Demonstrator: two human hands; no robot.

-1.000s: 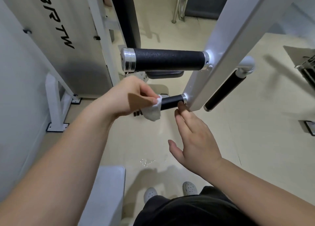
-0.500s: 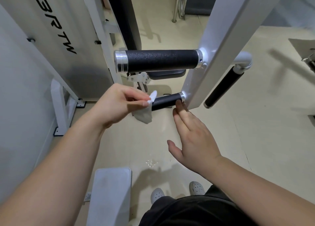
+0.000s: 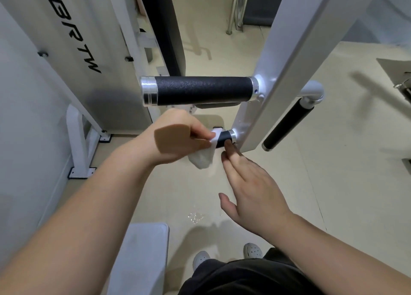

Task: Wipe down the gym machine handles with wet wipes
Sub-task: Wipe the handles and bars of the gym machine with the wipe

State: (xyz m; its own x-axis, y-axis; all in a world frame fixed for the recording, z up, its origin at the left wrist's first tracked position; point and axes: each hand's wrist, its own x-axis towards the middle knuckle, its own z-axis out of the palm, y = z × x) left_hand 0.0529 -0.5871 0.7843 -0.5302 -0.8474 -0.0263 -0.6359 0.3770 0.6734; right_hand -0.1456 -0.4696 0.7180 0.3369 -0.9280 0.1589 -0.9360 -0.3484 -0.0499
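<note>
My left hand point(image 3: 175, 136) grips a white wet wipe point(image 3: 204, 157) wrapped around the lower black handle point(image 3: 223, 139), covering most of its length. The wipe's loose end hangs below the handle. My right hand point(image 3: 251, 185) is flat with its fingers apart, and its fingertips touch the underside of that handle near the white arm point(image 3: 295, 56). A larger black handle point(image 3: 200, 90) with a silver end cap sticks out to the left above. A third black handle point(image 3: 287, 125) slants down on the arm's right side.
The machine's white shroud point(image 3: 73, 56) and frame foot point(image 3: 81, 147) stand at the left. A grey padded seat point(image 3: 142, 254) is below me, and my shoes point(image 3: 252, 250) show on the beige floor. Water drops point(image 3: 195, 216) lie on the floor. A black upright pad point(image 3: 162, 27) stands behind.
My left hand slid the wipe off toward the handle's free end, then pushed it back right along the handle toward the arm. My right hand stayed under the handle.
</note>
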